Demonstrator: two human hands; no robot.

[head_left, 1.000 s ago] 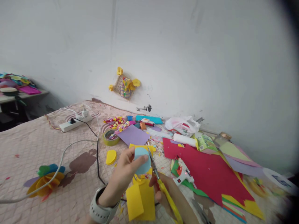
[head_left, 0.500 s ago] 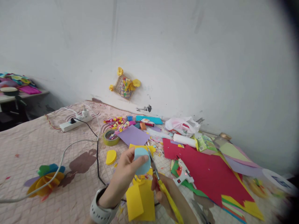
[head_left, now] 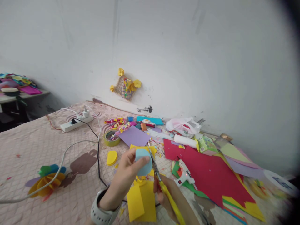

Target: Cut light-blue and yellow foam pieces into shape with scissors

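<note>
Between thumb and fingers, my left hand [head_left: 131, 168] pinches a light blue paper piece [head_left: 143, 170] with a rounded edge. My right hand [head_left: 167, 193] grips a pair of scissors [head_left: 172, 201] with yellow handles. Their metal blades point up and away, right at the right edge of the blue paper; whether they touch it I cannot tell. Below the hands lie yellow paper sheets [head_left: 147, 203], and more yellow paper shows behind the blue piece. A small rounded yellow paper piece [head_left: 112, 157] rests left of my left hand.
A white glue gun [head_left: 185, 175] lies right of my right hand, by red paper [head_left: 211, 168]. A tape roll [head_left: 111, 138] and purple paper [head_left: 134, 135] are farther back. Cables run from a power strip [head_left: 76, 124] past a paper flower [head_left: 47, 182] at left.
Hardly anything differs. Both hands, the blue paper and the scissors stay in nearly the same place, with only a slight shift of the view.
</note>
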